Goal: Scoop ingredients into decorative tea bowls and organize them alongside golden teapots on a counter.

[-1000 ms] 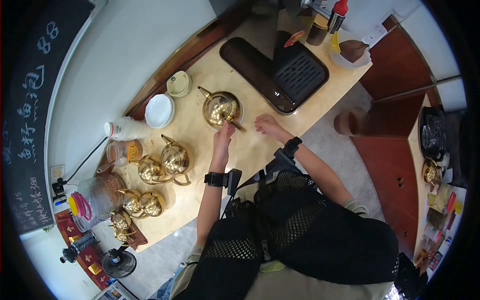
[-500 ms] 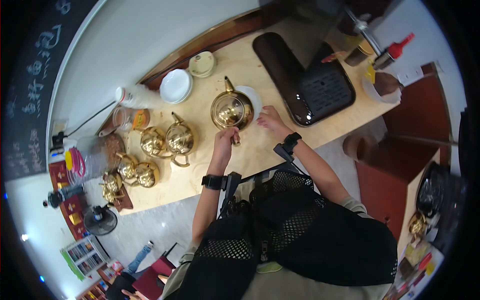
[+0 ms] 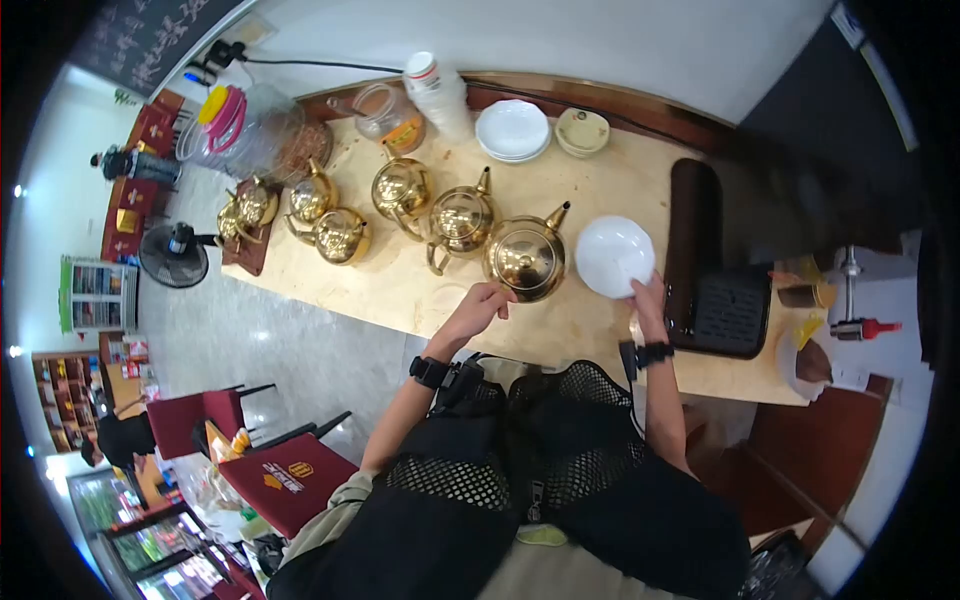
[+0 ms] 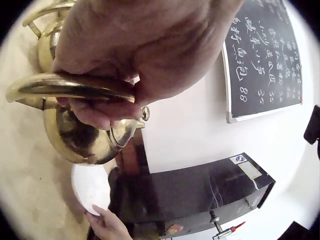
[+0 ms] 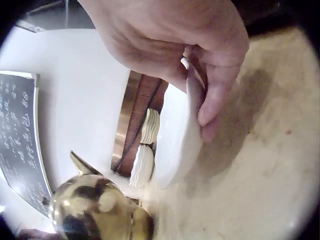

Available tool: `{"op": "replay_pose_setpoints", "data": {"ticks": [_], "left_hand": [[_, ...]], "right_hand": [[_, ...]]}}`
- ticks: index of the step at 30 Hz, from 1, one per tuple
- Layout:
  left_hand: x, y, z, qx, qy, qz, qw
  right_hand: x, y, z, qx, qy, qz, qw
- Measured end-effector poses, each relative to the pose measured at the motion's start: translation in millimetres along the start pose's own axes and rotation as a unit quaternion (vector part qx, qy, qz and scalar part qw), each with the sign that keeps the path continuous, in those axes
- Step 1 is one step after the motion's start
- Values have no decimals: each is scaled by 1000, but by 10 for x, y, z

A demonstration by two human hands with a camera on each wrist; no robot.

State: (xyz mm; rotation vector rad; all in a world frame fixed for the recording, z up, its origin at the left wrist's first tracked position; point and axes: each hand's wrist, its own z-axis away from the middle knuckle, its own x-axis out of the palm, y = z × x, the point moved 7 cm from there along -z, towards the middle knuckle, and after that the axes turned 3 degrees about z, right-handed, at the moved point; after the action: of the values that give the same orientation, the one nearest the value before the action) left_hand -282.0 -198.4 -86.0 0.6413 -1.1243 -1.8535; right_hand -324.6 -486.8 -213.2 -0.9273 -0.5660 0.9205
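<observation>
My left hand grips the handle of a gold teapot, beside two other gold teapots. The left wrist view shows the fingers curled around its looped handle. To the right of this teapot, my right hand pinches the near rim of a shallow white dish. In the right wrist view the dish tilts, casting a shadow on the wooden counter, with thumb and fingers on opposite sides of its rim.
Stacked white plates and small bowls stand along the wall. More gold teapots are at the left, near a large clear jar. A dark drip tray lies to the right of the dish, close to my right hand.
My left hand has taken the teapot by its handle and moved it left, off the white dish, to beside the other teapots. My right hand has taken hold of the dish.
</observation>
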Motion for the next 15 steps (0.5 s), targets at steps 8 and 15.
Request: {"op": "replay_pose_setpoints", "data": {"ticks": [8, 15], "left_hand": [[174, -163, -371, -25, -42, -25, 998], [640, -197, -674, -30, -148, -31, 988]], "right_hand": [[-804, -289, 1188, 20, 99, -41, 994], [-1128, -210, 1897, -16, 144, -145, 979]]}}
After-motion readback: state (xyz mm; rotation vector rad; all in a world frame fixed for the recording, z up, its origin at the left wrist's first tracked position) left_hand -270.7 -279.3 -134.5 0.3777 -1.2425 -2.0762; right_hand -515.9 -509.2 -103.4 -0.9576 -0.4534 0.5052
